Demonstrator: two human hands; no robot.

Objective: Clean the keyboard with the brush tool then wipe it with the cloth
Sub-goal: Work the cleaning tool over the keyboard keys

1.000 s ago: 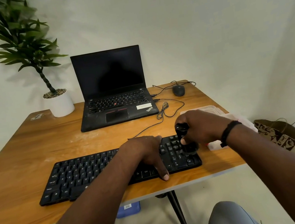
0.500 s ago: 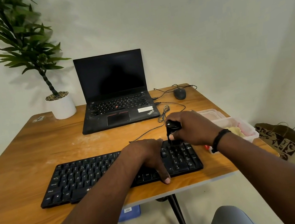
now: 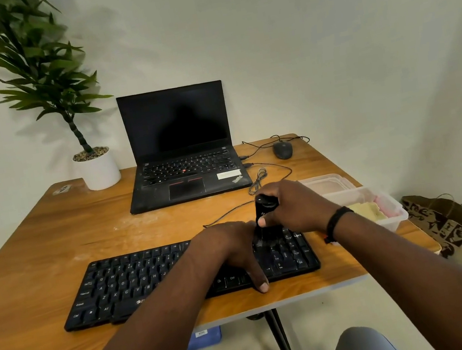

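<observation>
- Head view showed the brushing step under way: my right hand (image 3: 296, 208) gripped the black brush (image 3: 264, 210) upright, its bristles down on the right end of the keyboard (image 3: 137, 282).
- My left hand (image 3: 230, 251) lay on the keys just beside the brush, fingers relaxed and thumb reaching to the front edge, steadying the board.
- I judged the task early: I could not tell which keys had been brushed, and the left half looked untouched by either hand.
- Wiping was not yet begun; a yellowish cloth (image 3: 369, 211) sat in the clear tub (image 3: 396, 219) just right of the keyboard.
- The keyboard sat near the table (image 3: 25, 270) front edge, its right end close to the tub.
- Open wood lay behind it toward the laptop (image 3: 182, 167), though a cable (image 3: 229, 211) crossed there.
</observation>
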